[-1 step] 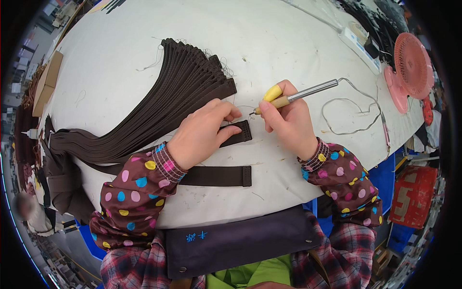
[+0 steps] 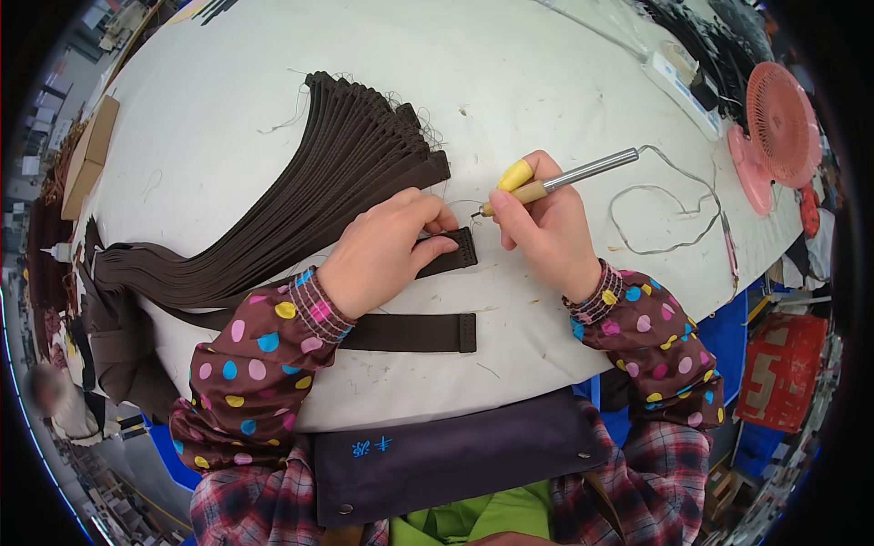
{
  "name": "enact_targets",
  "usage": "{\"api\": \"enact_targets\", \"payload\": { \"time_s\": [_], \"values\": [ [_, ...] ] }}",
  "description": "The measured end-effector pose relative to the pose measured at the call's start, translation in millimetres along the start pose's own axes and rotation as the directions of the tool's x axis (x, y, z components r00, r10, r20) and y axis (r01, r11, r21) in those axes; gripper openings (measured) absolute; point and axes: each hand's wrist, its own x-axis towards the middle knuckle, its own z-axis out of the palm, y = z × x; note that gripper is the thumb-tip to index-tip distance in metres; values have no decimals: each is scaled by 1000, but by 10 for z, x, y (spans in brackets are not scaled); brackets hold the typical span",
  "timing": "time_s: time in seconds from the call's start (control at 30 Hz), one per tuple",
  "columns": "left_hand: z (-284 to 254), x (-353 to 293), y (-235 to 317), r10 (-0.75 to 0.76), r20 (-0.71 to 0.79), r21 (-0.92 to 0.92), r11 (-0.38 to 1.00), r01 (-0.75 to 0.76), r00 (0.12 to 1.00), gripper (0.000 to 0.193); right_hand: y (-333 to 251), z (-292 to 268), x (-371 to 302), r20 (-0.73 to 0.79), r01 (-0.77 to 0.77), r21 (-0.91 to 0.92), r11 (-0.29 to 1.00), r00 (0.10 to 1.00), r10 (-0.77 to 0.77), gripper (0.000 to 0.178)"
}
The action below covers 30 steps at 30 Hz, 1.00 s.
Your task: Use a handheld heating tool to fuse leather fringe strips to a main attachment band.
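Head view: left hand (image 2: 382,250) holding dark strap (image 2: 455,257) close to its end on white table (image 2: 555,350). Right hand (image 2: 546,223) gripping corded pen-shaped tool (image 2: 596,167), tip by strap's far corner; contact with thread hard to judge. Strap bundle (image 2: 355,155) fanning left and far, second strap (image 2: 410,333) lying nearer.

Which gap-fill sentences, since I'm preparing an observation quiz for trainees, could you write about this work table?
1. The right hand holds a pen-like tool whose tip points toward the person's ____ side.
2. The finger cover on that hand is ____ in colour.
3. The left hand touches a dark strap; nearer the person, ____ more strap end lies flat.
4. The fan at the right is ____ in colour.

Missing words: left; yellow; one; pink.
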Motion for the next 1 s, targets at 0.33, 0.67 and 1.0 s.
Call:
{"api": "enact_targets", "payload": {
  "time_s": [0.33,0.67,1.0],
  "values": [
    [108,2,-39,5,-109,-44,999,-10,994,11,-12,-45,35,25,118,-193,974,993,-116,18],
    [91,2,-51,12,-117,-69,997,-20,993,9,-169,-158,113,-92,29,-26,999,995,-31,16],
    [2,18,16,-136,35,-480,866,136,990,31,-180,-154,106,-57,3,-2,1000,998,-3,15]
  ]
}}
